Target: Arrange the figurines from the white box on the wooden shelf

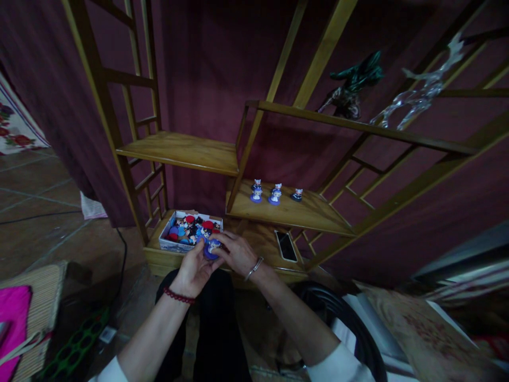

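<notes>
While gripped: glossy round-based figurine (212, 248).

text: none legible | box (190, 232): print too small to read | phone (287, 245): screen dark

A box (190, 232) filled with small figurines is placed on the lowest shelf (262, 241), at its left part. Just in front of the box, one figurine (212, 248) is held between the left hand (194, 268) and the right hand (237, 253). A phone (287, 245) is laid to the right on the same shelf. Three figurines (274, 194) are placed on the shelf above (310, 212), behind the phone.
</notes>
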